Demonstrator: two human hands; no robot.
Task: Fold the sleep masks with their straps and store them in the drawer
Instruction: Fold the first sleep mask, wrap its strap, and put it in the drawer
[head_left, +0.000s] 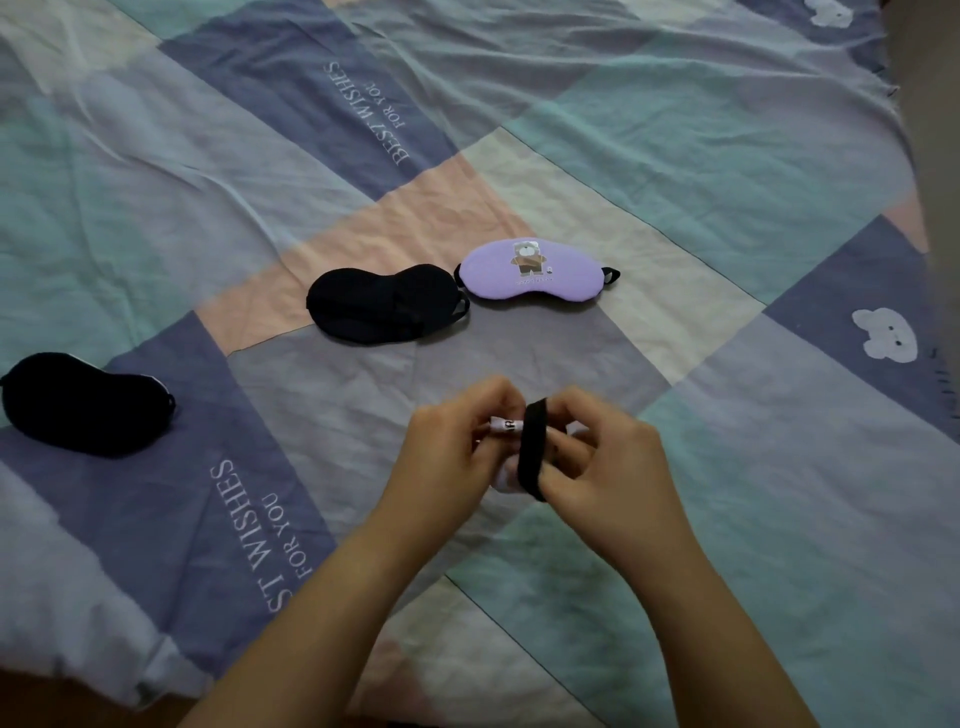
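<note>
A: While the two hands are working just above the patchwork quilt (675, 218) on the bed, how far along is the job looking?

B: Early, I'd judge. The left hand (447, 452) is pinching a small pale lilac fabric sleep mask (503, 427), already folded into a tight bundle, and the right hand (613, 457) is gripping its black elastic strap (532, 447), which is looping around the middle of the bundle. So one mask is being bound right now.

A: And the others?

B: Three are lying flat and unfolded on the quilt: a purple padded mask with a cartoon bear print (532, 270) farthest away, a black fabric mask (384, 304) just beside it with its strap loop almost touching the purple one, and another black mask (83, 402) well apart at the left edge. No drawer is showing, so nothing appears stored yet.

A: How is the held one looking?

B: Mostly hidden by fingers. Only pale ends are peeking out on either side of the strap, with a bit of dark print on one end. Whether the strap is wrapping once or twice, I cannot tell.
</note>
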